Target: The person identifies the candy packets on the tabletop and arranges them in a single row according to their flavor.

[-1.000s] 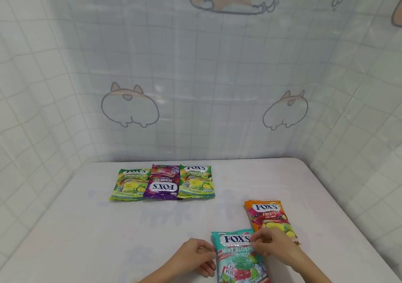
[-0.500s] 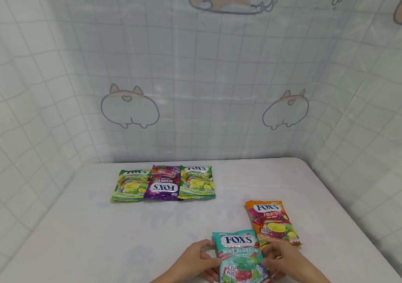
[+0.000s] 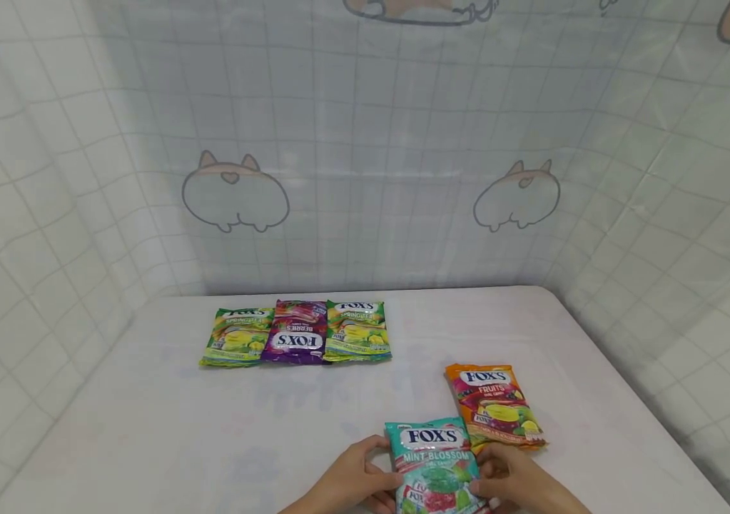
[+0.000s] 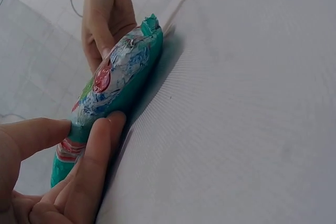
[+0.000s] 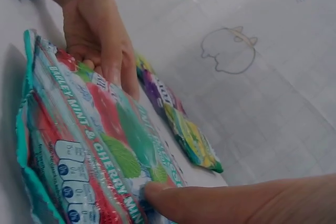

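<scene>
A teal bag of mint candy (image 3: 435,457) lies face up at the near side of the table. My left hand (image 3: 353,475) pinches its left edge, thumb on top. In the left wrist view, the fingers (image 4: 97,150) curl at the underside of the bag's edge. On the opposite side my right hand (image 3: 514,477) grips the right edge, its thumb (image 5: 210,200) pressing on the printed front in the right wrist view. An orange bag of fruit candy (image 3: 496,407) lies just behind the right hand, touching the teal bag's upper right corner in the head view.
Farther back on the left stand out three flat candy bags in a row: a green bag (image 3: 238,337), a purple bag (image 3: 296,333) turned upside down, and another green bag (image 3: 357,331). The white table (image 3: 210,428) is enclosed by a grid-patterned curtain (image 3: 365,171).
My right hand has come down from the teal bag's upper right corner to its right edge and grips it. The left hand has closed on the left edge. The bags have barely moved.
</scene>
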Demonstrator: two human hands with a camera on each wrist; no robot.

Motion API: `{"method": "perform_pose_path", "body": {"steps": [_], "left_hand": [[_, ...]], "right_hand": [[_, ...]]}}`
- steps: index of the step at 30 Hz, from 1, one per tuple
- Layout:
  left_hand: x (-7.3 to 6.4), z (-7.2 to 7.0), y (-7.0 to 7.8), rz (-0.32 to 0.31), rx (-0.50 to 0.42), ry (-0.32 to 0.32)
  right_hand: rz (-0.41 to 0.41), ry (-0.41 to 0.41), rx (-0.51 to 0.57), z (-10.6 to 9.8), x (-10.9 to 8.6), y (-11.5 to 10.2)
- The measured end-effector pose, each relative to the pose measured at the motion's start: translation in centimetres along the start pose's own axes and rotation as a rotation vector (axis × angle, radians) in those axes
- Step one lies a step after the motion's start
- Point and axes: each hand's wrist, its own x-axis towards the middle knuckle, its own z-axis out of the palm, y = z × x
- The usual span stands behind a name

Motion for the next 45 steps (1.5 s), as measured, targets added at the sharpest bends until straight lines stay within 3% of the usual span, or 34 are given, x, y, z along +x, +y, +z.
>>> {"method": "perform_pose_path", "body": {"steps": [11, 16, 23, 27, 32, 39, 45], "left_hand": [[-0.1, -0.1, 0.3, -0.028, 0.050, 0.022], [-0.6, -0.5, 0.2, -0.006, 0.052, -0.010], [-1.3, -2.6, 1.2, 0.086, 0.016, -0.104], [-1.7, -3.2, 2.6, 0.116, 0.036, -0.051], [-1.5, -4.1, 4.1, 0.172, 0.048, -0.006], [-0.8, -5.2, 6.1, 0.265, 0.105, 0.016], [-0.3, -6.8, 8.0, 0.317, 0.159, 0.034]], "right_hand": [[0.093, 0.031, 0.024, 0.7, -0.2, 0.2], [0.059, -0.026, 0.093, 1.0, -0.3, 0.4], [0.035, -0.070, 0.189, 2.0, 0.3, -0.5], [-0.029, -0.067, 0.232, 2.1, 0.9, -1.5], [-0.117, -0.024, 0.204, 1.5, 2.0, -3.3], [-0.204, 0.076, 0.080, 0.7, 3.4, -5.5], [-0.317, 0.017, 0.050, -0.1, 4.9, -7.6]]}}
